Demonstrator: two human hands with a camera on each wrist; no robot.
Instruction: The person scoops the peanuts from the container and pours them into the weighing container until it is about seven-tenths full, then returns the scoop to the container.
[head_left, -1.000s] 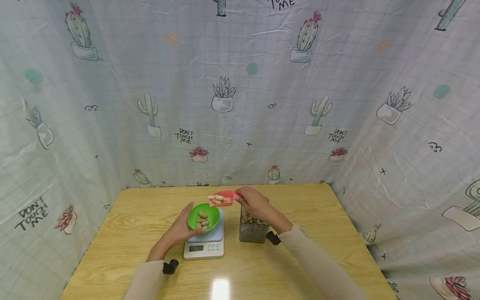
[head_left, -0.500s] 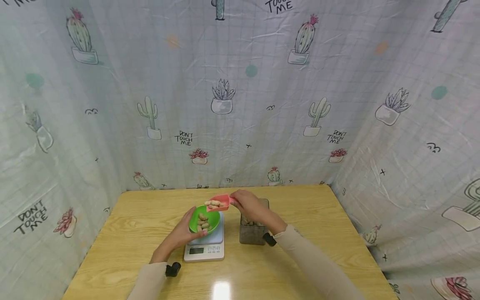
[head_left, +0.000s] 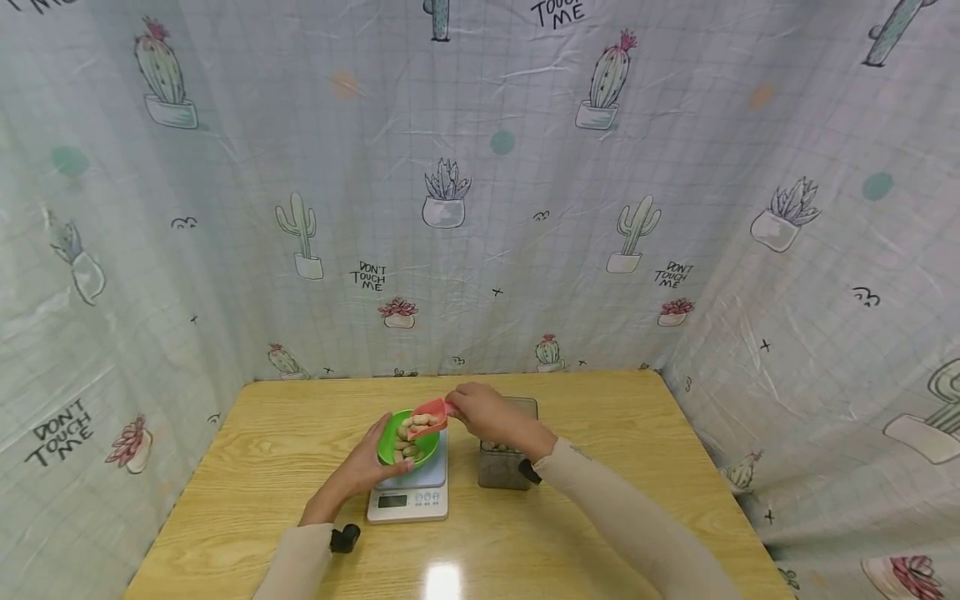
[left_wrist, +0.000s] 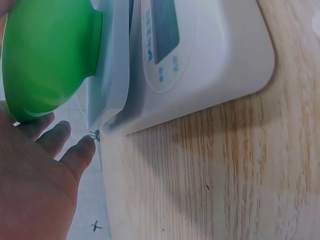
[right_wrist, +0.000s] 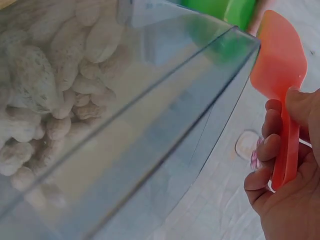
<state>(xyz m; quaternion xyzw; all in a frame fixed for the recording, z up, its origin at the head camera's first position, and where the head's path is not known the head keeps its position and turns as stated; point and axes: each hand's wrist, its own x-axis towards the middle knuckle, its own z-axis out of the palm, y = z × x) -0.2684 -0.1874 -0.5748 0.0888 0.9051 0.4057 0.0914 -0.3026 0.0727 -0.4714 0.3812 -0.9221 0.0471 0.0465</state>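
My left hand [head_left: 362, 468] holds the green bowl [head_left: 431, 450] by its side, thumb near the front and fingers at the far left. The bowl rests on the platform of a white kitchen scale [head_left: 420, 510] and has several peanuts [head_left: 405, 452] in it. In the right wrist view, my right hand [right_wrist: 292, 165] grips the handle of a pinkish-red scoop [right_wrist: 281, 55], fingers wrapped round it. Over the bowl's right rim, the scoop carries peanuts [head_left: 425, 420] and tilts down toward the bowl. Below my right forearm stands a clear container [head_left: 504, 475] of peanuts.
All of this stands on a wooden table [head_left: 600, 500], with a cactus-print curtain [head_left: 480, 250] behind and at both sides. The container's rim [right_wrist: 200, 107] rises close beside my right hand. A black wrist-camera mount [head_left: 345, 538] sits at my left wrist.
My right hand has moved left and slightly down with the scoop, from beside the bowl to over it, and the scoop's front now tips down. The left hand stays at the bowl.
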